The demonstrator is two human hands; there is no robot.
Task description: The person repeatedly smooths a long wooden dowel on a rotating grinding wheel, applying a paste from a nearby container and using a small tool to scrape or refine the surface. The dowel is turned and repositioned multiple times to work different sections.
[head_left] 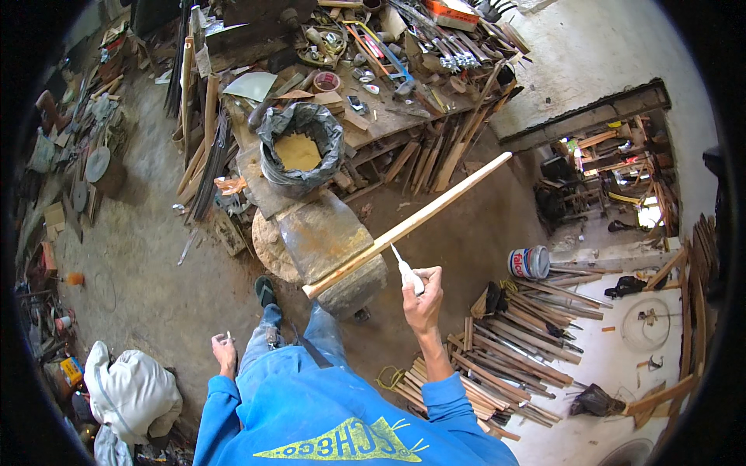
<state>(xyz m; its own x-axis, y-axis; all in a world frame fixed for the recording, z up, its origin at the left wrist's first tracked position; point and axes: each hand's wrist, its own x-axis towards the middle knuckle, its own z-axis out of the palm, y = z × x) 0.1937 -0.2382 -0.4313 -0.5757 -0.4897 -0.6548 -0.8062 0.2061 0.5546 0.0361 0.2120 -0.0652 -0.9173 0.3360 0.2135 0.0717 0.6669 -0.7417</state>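
My right hand is closed round a small white squeeze bottle with a thin pointed nozzle. The nozzle tip is close beside a long pale wooden stick; I cannot tell if it touches. Lying slantwise, the stick rests on a worn, dusty block, and its far end juts out to the right over the floor. Low by my left thigh, my left hand has its fingers closed on a small white piece, too small to make out.
Beyond the block stands a bucket lined with a black bag, holding yellowish powder. A cluttered workbench fills the back. Many wooden sticks lean at the right, near a white paint pail. A white sack lies lower left.
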